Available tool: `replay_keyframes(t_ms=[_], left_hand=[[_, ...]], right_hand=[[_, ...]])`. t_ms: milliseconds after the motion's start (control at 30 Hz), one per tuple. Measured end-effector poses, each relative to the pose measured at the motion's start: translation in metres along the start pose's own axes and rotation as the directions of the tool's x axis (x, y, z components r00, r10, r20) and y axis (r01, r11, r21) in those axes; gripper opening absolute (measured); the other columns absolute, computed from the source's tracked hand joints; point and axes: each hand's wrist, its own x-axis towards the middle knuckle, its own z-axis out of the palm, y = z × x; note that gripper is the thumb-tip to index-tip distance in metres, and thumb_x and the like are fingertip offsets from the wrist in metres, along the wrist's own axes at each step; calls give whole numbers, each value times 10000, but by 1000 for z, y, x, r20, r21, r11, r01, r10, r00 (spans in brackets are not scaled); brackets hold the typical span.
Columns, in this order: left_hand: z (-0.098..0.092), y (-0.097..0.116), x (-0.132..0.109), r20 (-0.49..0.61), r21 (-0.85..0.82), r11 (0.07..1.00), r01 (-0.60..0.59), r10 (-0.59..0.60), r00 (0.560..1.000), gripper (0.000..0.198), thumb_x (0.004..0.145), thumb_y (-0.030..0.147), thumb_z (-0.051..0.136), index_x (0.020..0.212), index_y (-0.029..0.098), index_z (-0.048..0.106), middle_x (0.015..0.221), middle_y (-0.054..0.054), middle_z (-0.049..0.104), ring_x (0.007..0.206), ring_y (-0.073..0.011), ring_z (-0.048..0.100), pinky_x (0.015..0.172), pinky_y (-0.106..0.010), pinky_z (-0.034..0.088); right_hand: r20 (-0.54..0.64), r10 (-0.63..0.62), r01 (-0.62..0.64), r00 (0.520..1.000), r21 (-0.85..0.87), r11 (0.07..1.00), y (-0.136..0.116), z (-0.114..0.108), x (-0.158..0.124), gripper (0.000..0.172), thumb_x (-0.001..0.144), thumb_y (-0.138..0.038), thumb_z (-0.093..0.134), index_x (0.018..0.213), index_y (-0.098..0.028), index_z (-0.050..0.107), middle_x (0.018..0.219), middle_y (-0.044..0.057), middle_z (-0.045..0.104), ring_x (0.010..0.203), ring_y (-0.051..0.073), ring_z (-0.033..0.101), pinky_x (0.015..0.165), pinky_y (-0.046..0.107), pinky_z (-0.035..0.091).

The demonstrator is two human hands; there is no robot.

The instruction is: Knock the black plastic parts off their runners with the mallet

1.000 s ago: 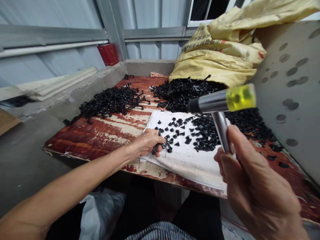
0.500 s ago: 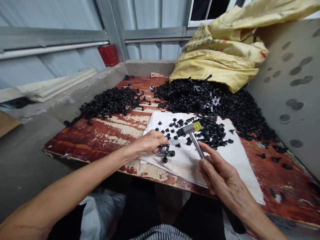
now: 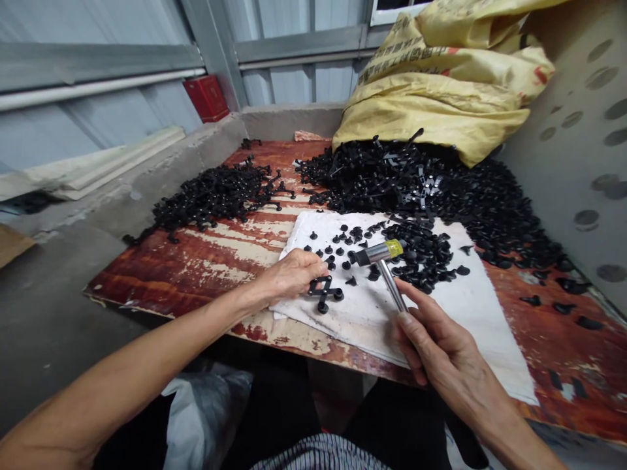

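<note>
My left hand (image 3: 292, 277) is closed at the left edge of a white cloth (image 3: 470, 326), its fingers pinching a black jointed linkage (image 3: 324, 292) with round feet. In my right hand (image 3: 435, 339) is a small hammer (image 3: 392, 281), gripped by its handle. The hammer's metal head, with one black and one yellow face, hangs above the cloth, to the right of the linkage. Small black round-based pieces (image 3: 339, 250) stand on the cloth beyond my left hand, and a dense heap of black pieces (image 3: 421, 251) lies behind the hammer head.
A pile of black linkages (image 3: 215, 196) lies on the worn red table (image 3: 161, 281) at the left. Behind the cloth, a yellow sack (image 3: 431, 98) opens onto a larger black heap (image 3: 382, 176). A red box (image 3: 206, 98) sits on the back ledge. A spotted panel (image 3: 582, 150) borders the right side.
The view has shifted slightly. The linkage's arms lie at a somewhat different angle under my left hand. My right hand still holds the hammer raised, with little change relative to the cloth.
</note>
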Motion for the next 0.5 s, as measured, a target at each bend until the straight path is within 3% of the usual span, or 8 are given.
replay_keyframes(t_ms=[500], left_hand=[[-1,-2,-1,8,15,1000,-21,21,1000,243,909,245,497,702,145,575,500,61,426,362,-28,279,378,-176,156]], right_hand=[[-3,-36,36,999,-11,999,3,-1,0,597,928,-510,476,1412,-162,479,594,-56,484,392,83,373,376,219,382]])
